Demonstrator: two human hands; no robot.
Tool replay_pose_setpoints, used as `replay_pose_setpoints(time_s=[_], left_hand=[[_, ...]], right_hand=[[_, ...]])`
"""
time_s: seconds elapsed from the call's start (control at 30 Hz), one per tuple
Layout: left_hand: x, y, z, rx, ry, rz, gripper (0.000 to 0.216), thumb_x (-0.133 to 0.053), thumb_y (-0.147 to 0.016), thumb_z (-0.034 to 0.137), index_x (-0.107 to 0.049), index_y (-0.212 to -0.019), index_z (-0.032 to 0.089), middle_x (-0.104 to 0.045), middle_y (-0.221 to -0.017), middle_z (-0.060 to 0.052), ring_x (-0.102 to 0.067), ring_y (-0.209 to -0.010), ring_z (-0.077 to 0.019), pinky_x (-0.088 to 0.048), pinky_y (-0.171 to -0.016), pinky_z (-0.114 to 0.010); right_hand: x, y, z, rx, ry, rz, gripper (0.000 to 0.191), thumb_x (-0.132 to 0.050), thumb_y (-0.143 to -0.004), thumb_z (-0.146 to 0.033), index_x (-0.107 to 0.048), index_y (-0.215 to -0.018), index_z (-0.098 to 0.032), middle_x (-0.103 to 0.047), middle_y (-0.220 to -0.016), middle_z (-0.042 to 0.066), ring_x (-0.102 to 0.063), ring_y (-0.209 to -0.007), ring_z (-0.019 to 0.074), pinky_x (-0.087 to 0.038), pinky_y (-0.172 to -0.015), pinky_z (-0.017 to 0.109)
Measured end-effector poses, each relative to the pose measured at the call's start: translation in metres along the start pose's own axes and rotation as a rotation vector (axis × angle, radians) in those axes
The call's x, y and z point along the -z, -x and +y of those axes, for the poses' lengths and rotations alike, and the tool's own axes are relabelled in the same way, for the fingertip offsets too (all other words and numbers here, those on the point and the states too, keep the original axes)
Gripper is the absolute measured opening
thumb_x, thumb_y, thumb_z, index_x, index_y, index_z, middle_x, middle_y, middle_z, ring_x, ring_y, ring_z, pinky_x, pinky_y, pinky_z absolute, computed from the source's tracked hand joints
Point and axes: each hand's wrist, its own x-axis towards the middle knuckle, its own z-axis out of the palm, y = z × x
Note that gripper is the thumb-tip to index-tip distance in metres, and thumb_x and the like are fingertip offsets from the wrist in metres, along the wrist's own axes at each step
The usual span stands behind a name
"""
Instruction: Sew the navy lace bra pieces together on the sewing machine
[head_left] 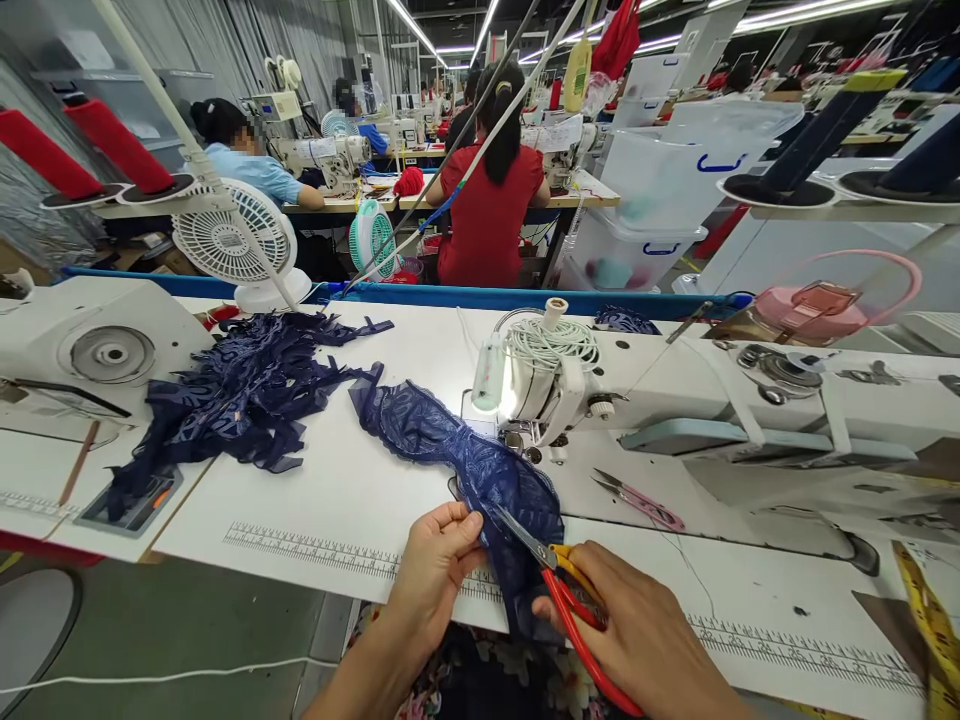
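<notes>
A navy lace bra [431, 425] lies across the white sewing table, its near cup hanging toward the front edge. My left hand [439, 560] pinches the edge of that cup between thumb and fingers. My right hand [630, 610] is closed around red-and-yellow-handled scissors [536, 545]. Their blades rest against the lace, just right of my left fingertips; whether any thread lies between them cannot be made out. The sewing machine head [540, 390] stands right behind the bra. A pile of navy lace pieces [240, 390] sits to the left.
Pink-handled thread snips [641, 500] lie on the machine bed. A second machine [97, 340] stands at the left, near a white fan [240, 235]. A printed ruler [315, 545] runs along the front edge. A pink-lidded bottle [806, 305] stands at the back right. Two co-workers sit beyond the table.
</notes>
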Motion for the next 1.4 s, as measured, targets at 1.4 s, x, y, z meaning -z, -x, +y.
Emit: replay_pose_setpoints(time_s=[1.4], left_hand=[[-0.005,-0.002,-0.013,-0.079,-0.011,0.053,0.031,-0.083,-0.067,0.035,-0.06,-0.075,0.015,-0.062,-0.074,-0.001,-0.055,-0.071,-0.0118,-0.045,-0.072,-0.023]], right_hand=[[0.003,-0.013,-0.017,-0.104,0.027,-0.052,0.029,-0.064,-0.081,-0.051,-0.052,-0.078,-0.025,-0.065,-0.079,0.0,-0.064,-0.068,0.0202,-0.045,-0.056,0.028]])
